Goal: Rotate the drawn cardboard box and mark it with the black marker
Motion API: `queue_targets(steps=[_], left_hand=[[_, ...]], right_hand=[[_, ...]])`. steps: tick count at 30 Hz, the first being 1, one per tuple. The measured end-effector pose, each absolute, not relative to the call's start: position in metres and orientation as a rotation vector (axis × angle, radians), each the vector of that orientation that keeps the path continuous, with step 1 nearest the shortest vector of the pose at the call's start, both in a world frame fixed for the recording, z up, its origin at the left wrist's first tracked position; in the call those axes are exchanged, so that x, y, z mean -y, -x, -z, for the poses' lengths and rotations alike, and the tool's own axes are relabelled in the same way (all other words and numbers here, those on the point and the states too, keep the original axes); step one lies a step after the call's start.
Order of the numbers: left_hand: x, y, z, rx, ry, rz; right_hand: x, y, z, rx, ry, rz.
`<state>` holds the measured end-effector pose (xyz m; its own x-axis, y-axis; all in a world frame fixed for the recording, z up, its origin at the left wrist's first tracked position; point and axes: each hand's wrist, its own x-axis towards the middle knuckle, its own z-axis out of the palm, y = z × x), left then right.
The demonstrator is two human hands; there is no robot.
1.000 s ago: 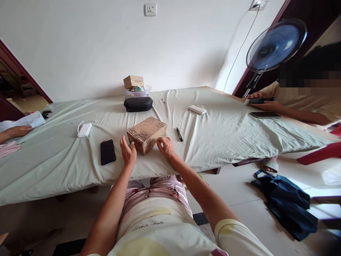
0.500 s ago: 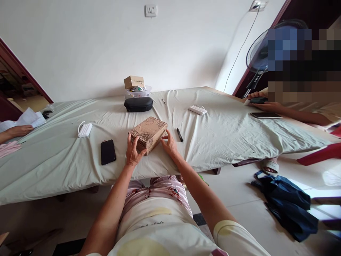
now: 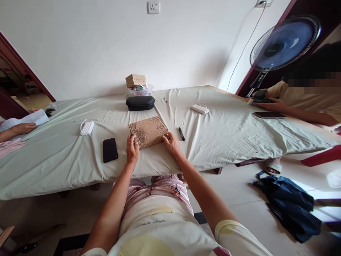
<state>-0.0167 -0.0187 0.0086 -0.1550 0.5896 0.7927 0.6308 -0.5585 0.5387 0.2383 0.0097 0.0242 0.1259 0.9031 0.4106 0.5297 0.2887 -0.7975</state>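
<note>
A brown cardboard box (image 3: 148, 131) with dark scribbled line patterns is held between both hands above the near part of the cloth-covered table, its patterned top tipped towards me. My left hand (image 3: 132, 149) grips its left near corner, fingers bent over the edge. At the right near corner, my right hand (image 3: 171, 143) is closed on the box with thumb and fingers. A black marker (image 3: 181, 133) lies just right of the box. To its left rests a dark phone (image 3: 110, 150). The underside of the box is hidden.
Behind the box sit a black zip case (image 3: 140, 103) and a clear tub (image 3: 144, 91) under a small carton (image 3: 135, 80). White corded blocks lie left (image 3: 87, 128) and right (image 3: 199, 109). Another person's hands (image 3: 269, 103) hold a dark device at right; another hand (image 3: 25, 128) holds paper at left.
The box has turned and tilted, so its top now faces me more. Both hands have shifted with it and hold its near corners. The view has moved slightly.
</note>
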Motion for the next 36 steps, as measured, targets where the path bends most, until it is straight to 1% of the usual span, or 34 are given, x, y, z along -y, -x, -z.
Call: queue_targets(steps=[7,11,14,18,22,29,36], left_hand=[[0.021,0.017,-0.015,1.492,1.932,1.907],[0.021,0.015,-0.015,1.548,1.965,1.838],[0.021,0.014,-0.015,1.559,1.997,1.792],[0.022,0.013,-0.014,1.559,2.076,1.717],[0.024,0.013,-0.015,1.542,2.115,1.675],[0.021,0.013,-0.016,1.549,2.098,1.704],[0.021,0.014,-0.015,1.569,2.12,1.699]], right_hand=[[-0.002,-0.239,-0.032,1.598,1.408,-0.313],[0.008,-0.236,-0.039,1.619,1.375,0.021],[0.019,-0.226,-0.046,1.85,1.316,0.196],[0.028,-0.208,-0.049,2.18,1.168,0.195],[0.027,-0.2,-0.046,2.246,1.121,0.158],[0.023,-0.208,-0.046,2.147,1.181,0.2],[0.015,-0.228,-0.043,1.817,1.386,0.244]])
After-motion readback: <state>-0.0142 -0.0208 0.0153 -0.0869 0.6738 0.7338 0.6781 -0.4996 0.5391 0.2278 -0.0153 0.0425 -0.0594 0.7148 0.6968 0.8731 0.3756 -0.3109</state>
